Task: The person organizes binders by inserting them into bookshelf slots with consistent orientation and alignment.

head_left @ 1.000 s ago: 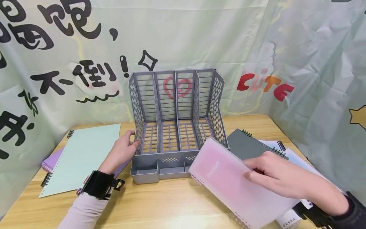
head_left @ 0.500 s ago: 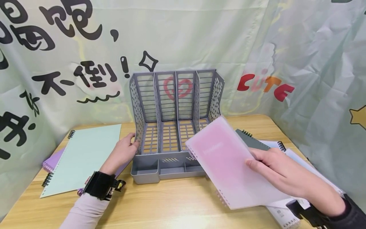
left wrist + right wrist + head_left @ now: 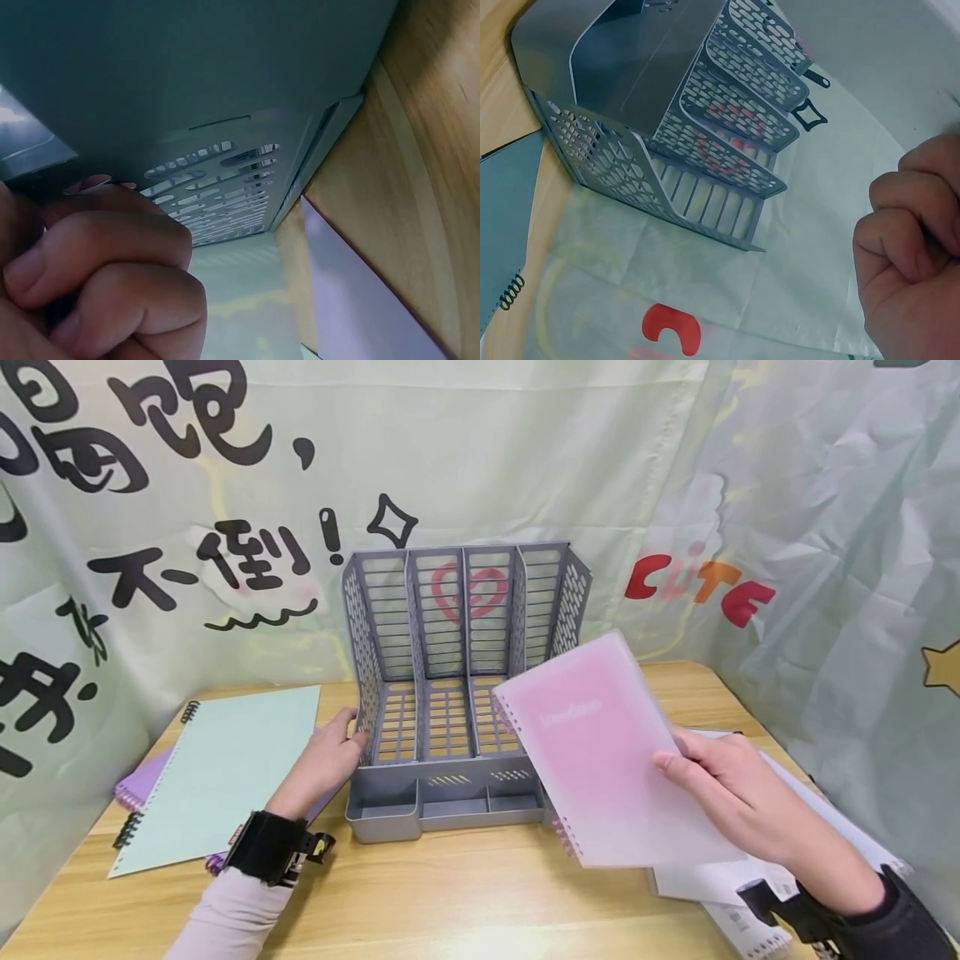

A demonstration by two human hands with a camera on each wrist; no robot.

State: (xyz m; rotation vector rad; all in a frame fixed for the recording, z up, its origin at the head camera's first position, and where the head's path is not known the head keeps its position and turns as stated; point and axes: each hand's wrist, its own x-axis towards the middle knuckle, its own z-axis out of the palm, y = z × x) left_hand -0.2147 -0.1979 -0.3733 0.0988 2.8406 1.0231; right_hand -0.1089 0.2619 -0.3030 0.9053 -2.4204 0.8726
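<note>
A grey file rack with upright perforated dividers and small front trays stands on the wooden table. My left hand holds its left side wall near the front; in the left wrist view curled fingers lie along the wall's edge. Between thumb and fingers, my right hand pinches the right edge of a pink spiral notebook with a frosted cover. The notebook is tilted, its coil edge to the left, and overlaps the rack's right part in the head view. The right wrist view shows that hand's curled fingers beside the rack.
To the left, a mint green spiral notebook lies over a purple one. White spiral notebooks lie at the right under my forearm. A dark-covered notebook lies beside the rack. A printed cloth hangs behind the table.
My right hand has raised the pink notebook and turned it more upright, from low on the right to in front of the rack's right part. The left hand stays on the rack.
</note>
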